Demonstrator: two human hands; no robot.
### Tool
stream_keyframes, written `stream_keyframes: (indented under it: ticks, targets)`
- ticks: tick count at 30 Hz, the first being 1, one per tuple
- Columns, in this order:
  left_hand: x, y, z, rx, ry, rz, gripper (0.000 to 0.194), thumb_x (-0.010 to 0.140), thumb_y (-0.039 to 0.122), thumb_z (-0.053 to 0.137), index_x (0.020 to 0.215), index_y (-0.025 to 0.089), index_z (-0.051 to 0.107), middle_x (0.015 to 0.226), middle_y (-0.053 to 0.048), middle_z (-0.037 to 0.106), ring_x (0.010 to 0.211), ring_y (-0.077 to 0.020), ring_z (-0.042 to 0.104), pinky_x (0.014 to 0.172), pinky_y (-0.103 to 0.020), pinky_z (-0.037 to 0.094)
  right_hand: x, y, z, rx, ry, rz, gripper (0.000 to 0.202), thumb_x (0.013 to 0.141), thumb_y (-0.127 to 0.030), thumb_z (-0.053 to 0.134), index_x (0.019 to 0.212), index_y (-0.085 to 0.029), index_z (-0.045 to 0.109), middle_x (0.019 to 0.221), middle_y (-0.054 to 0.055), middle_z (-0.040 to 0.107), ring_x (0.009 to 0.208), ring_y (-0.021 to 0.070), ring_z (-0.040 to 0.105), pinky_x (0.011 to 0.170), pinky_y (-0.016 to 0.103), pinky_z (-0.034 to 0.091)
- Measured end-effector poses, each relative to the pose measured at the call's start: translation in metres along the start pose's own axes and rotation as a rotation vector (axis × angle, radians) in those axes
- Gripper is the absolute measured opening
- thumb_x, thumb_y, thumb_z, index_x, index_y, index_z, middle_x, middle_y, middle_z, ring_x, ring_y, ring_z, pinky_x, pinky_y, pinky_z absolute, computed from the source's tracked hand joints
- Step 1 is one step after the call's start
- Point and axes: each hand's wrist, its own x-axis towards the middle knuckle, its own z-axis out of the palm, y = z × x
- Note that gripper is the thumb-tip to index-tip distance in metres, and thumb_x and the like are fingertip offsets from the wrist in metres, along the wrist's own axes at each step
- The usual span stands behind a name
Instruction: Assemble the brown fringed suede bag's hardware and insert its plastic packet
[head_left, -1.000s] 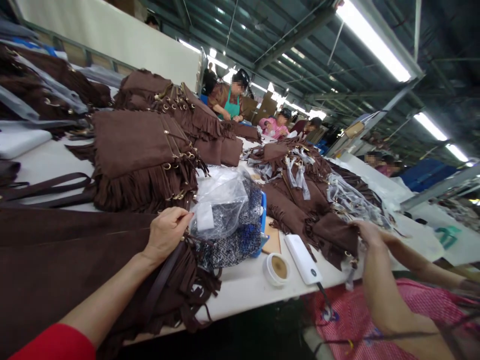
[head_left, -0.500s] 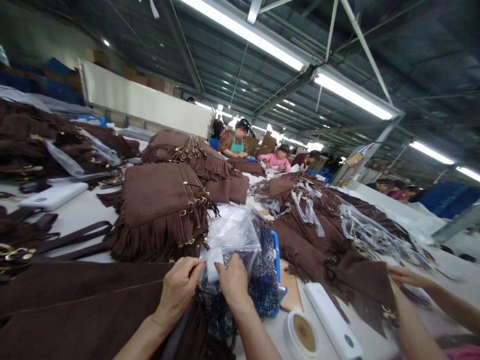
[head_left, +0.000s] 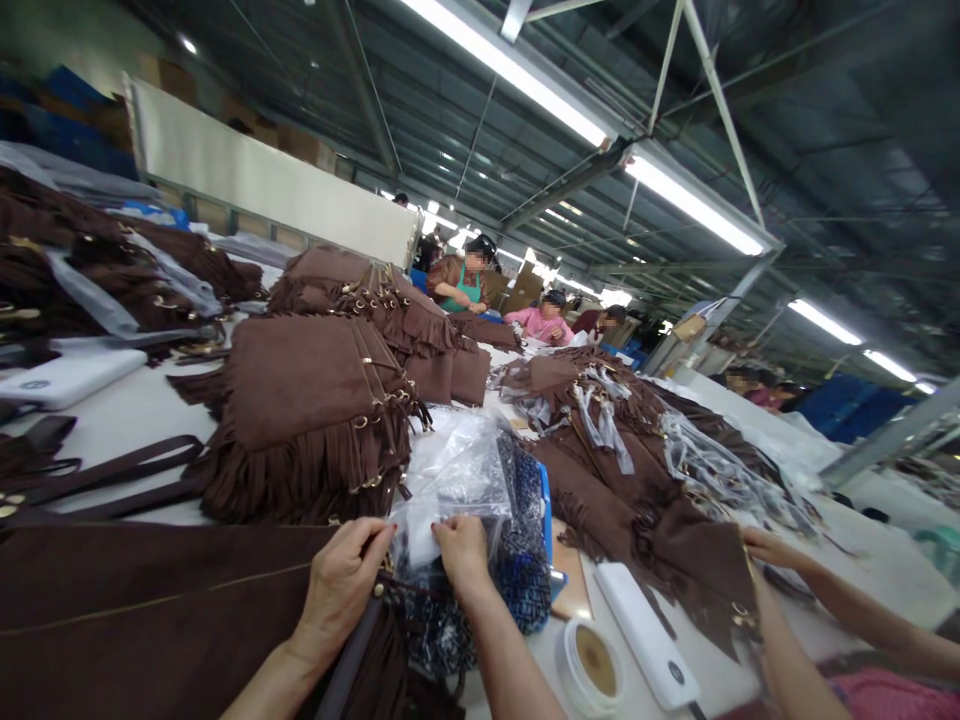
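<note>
Clear plastic bags (head_left: 469, 450) lie in the middle of the table on a dark blue-and-white knitted item (head_left: 525, 545). My left hand (head_left: 346, 580) pinches the near left edge of the top bag between thumb and forefinger. Just to its right, my right hand (head_left: 463, 553) grips the same plastic with bent fingers. Between the two hands a small white piece (head_left: 422, 537) shows at the bag; I cannot tell if it is inside. A brown suede-like bag (head_left: 150, 610) lies flat beside my left forearm.
Brown fringed bags (head_left: 300, 385) are stacked beyond my left hand, with more bags (head_left: 600, 440) on the right. A round tub (head_left: 592, 665) and a white device (head_left: 649, 635) stand near my right forearm. A co-worker's hand (head_left: 776, 550) holds a brown bag (head_left: 705, 565).
The whole view has shifted slightly left across the scene. My hands keep hold of the plastic, and the right hand's fingers are more closed on it.
</note>
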Motion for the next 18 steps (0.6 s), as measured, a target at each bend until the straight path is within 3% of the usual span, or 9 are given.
stream_keyframes:
  ticks: [4, 8, 9, 11, 13, 15, 18]
  targets:
    - [-0.001, -0.001, -0.002, -0.007, -0.025, -0.012, 0.035, 0.085, 0.048, 0.045, 0.068, 0.022, 0.062, 0.064, 0.001, 0.064, 0.06, -0.0148, 0.062, 0.058, -0.023, 0.047, -0.027, -0.014, -0.02, -0.044, 0.014, -0.085, 0.031, 0.083, -0.009, 0.043, 0.055, -0.016, 0.055, 0.055, 0.001, 0.056, 0.057, 0.0135, 0.053, 0.056, 0.025, 0.035]
    - [-0.002, -0.004, -0.005, -0.025, -0.039, -0.047, 0.038, 0.081, 0.054, 0.047, 0.069, 0.022, 0.063, 0.066, 0.0, 0.066, 0.061, -0.017, 0.063, 0.059, -0.025, 0.046, -0.083, -0.004, -0.055, -0.053, 0.081, -0.245, 0.025, 0.088, -0.021, 0.041, 0.072, -0.019, 0.059, 0.076, 0.004, 0.062, 0.074, 0.0152, 0.057, 0.068, 0.025, 0.039]
    - [-0.001, -0.005, -0.005, -0.026, -0.045, -0.06, 0.04, 0.08, 0.057, 0.047, 0.069, 0.022, 0.063, 0.067, 0.0, 0.067, 0.061, -0.0175, 0.063, 0.06, -0.026, 0.045, -0.097, 0.007, -0.064, -0.063, 0.139, -0.271, 0.025, 0.09, -0.025, 0.04, 0.072, -0.019, 0.057, 0.074, 0.003, 0.061, 0.071, 0.0145, 0.057, 0.066, 0.025, 0.04]
    - [0.0, -0.005, -0.004, -0.028, -0.069, -0.088, 0.043, 0.078, 0.061, 0.046, 0.069, 0.023, 0.064, 0.068, 0.0, 0.068, 0.061, -0.0177, 0.063, 0.059, -0.026, 0.045, -0.119, 0.04, -0.084, -0.151, 0.383, -0.323, 0.029, 0.091, -0.032, 0.039, 0.069, -0.02, 0.052, 0.069, 0.003, 0.057, 0.067, 0.015, 0.054, 0.065, 0.027, 0.041]
    - [0.001, -0.004, -0.004, -0.035, -0.098, -0.122, 0.044, 0.077, 0.062, 0.045, 0.068, 0.023, 0.064, 0.067, 0.001, 0.067, 0.059, -0.0173, 0.062, 0.057, -0.025, 0.044, -0.131, 0.081, -0.102, -0.349, 0.529, -0.322, 0.025, 0.091, -0.035, 0.043, 0.077, -0.019, 0.056, 0.087, 0.008, 0.062, 0.086, 0.0204, 0.057, 0.077, 0.034, 0.043]
    - [0.002, -0.002, -0.004, -0.041, -0.111, -0.155, 0.041, 0.076, 0.059, 0.046, 0.068, 0.023, 0.063, 0.066, 0.001, 0.067, 0.058, -0.017, 0.061, 0.056, -0.025, 0.043, -0.132, 0.12, -0.117, -0.611, 0.548, -0.31, 0.03, 0.086, -0.045, 0.048, 0.096, -0.02, 0.061, 0.112, 0.013, 0.06, 0.105, 0.029, 0.054, 0.085, 0.043, 0.042]
    - [0.001, 0.001, -0.005, -0.06, -0.104, -0.185, 0.034, 0.074, 0.053, 0.05, 0.067, 0.022, 0.063, 0.065, 0.001, 0.066, 0.059, -0.0167, 0.06, 0.058, -0.024, 0.043, -0.124, 0.156, -0.132, -0.774, 0.477, -0.309, 0.042, 0.083, -0.056, 0.048, 0.103, -0.023, 0.065, 0.124, 0.013, 0.056, 0.114, 0.0351, 0.049, 0.087, 0.049, 0.041]
